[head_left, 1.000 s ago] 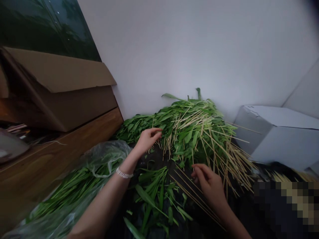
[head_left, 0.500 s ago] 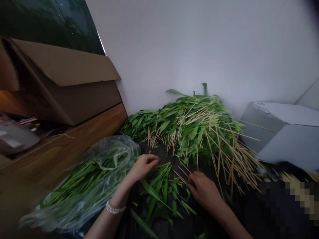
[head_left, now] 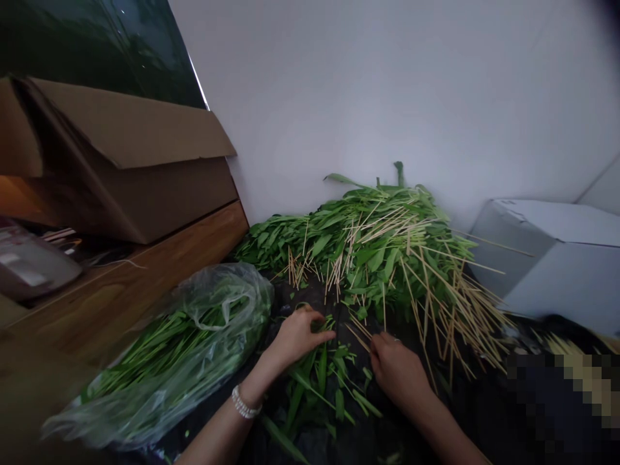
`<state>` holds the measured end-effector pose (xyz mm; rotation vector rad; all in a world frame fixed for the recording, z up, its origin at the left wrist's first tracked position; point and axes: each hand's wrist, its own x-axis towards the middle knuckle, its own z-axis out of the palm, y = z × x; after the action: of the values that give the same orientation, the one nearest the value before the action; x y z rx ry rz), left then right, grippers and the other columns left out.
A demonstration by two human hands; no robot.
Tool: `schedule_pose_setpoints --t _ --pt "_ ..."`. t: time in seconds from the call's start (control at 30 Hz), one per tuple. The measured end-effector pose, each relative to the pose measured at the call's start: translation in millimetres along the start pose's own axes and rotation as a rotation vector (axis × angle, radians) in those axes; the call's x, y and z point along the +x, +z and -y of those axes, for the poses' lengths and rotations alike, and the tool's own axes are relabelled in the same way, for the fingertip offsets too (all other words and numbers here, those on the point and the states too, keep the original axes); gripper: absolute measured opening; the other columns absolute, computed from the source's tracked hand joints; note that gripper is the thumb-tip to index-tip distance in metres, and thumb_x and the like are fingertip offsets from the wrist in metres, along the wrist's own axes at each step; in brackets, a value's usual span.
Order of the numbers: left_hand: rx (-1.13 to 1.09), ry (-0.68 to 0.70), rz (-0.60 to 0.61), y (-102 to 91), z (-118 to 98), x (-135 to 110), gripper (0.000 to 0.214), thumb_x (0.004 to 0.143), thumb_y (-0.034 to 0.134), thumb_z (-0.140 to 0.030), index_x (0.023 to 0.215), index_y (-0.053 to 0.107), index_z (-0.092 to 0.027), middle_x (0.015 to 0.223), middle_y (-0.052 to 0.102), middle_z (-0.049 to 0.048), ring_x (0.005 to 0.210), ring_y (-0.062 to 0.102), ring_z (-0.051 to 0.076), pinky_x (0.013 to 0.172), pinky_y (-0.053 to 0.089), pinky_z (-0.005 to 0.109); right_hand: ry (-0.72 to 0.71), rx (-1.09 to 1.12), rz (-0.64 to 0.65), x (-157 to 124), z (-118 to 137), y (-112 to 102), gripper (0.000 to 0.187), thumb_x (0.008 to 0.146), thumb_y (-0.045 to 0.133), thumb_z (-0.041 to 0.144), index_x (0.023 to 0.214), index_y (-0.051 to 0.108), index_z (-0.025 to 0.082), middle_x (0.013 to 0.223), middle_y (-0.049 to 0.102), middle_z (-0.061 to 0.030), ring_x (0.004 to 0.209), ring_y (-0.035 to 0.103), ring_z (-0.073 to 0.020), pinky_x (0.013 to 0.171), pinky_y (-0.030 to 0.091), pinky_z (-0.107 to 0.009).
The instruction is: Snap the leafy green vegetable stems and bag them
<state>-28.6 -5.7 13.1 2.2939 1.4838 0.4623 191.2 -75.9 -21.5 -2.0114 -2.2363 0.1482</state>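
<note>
1. Against the white wall, a heap of leafy greens bristles with thin bamboo skewers.
2. A crinkled clear bag (slender stalks inside) lies to its left.
3. Between both hands lie loose leaves.
4. The left hand closes curled fingers on them; the right hand pinches skewers.

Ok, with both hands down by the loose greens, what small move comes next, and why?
Probably pinch one stem from the loose greens with the left hand and bring it to the skewers held in the right hand. The left hand rests on those greens, and the skewer tips point toward them, close by.
</note>
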Motion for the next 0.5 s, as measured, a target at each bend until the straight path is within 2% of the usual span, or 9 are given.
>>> schedule_pose_setpoints --t 0.1,0.2,0.27,0.4,0.5 --pt "-0.044 0.072 0.048 -13.0 -9 -13 0.031 0.077 0.066 -0.048 0.092 0.071 -0.021 0.095 0.065 0.0041 0.089 0.06 0.02 0.079 0.044 0.028 0.004 0.004 -0.009 0 1 0 0.015 0.088 0.044 0.013 0.088 0.057 0.019 0.092 0.063 -0.0056 0.084 0.062 -0.0196 0.062 0.036 -0.027" --pt "-0.08 0.213 0.25 -24.5 -15 -32 0.019 0.072 0.073 -0.038 0.084 0.071 -0.023 0.088 0.063 0.0004 0.085 0.059 0.018 0.077 0.042 0.026 0.007 0.0 -0.008 -1 1 -1 0.015 0.089 0.044 0.013 0.087 0.057 0.019 0.091 0.063 -0.005 0.083 0.062 -0.0184 0.061 0.035 -0.026" --pt "-0.034 0.247 0.324 -25.3 -15 -46 0.02 0.067 0.077 -0.034 0.084 0.071 -0.024 0.091 0.063 0.0005 0.089 0.058 0.019 0.076 0.042 0.026 0.004 -0.004 -0.006 -2 1 -1 0.015 0.089 0.044 0.012 0.087 0.057 0.02 0.091 0.063 -0.0047 0.083 0.062 -0.0182 0.061 0.034 -0.026" --pt "0.021 0.244 0.352 -21.3 -10 -60 0.006 0.074 0.07 -0.02 0.079 0.07 -0.023 0.092 0.062 0.0009 0.09 0.058 0.019 0.077 0.041 0.026 0.008 -0.004 -0.001 -1 1 0 0.015 0.089 0.045 0.013 0.089 0.058 0.02 0.092 0.063 -0.0043 0.083 0.063 -0.0184 0.06 0.034 -0.026" --pt "-0.061 0.234 0.313 -29.5 -11 -59 0.005 0.081 0.063 -0.018 0.081 0.067 -0.021 0.089 0.063 0.0003 0.088 0.059 0.017 0.079 0.041 0.025 0.012 -0.004 0.005 0 1 1 0.014 0.09 0.045 0.014 0.089 0.058 0.02 0.092 0.063 -0.004 0.083 0.063 -0.0184 0.06 0.034 -0.026"
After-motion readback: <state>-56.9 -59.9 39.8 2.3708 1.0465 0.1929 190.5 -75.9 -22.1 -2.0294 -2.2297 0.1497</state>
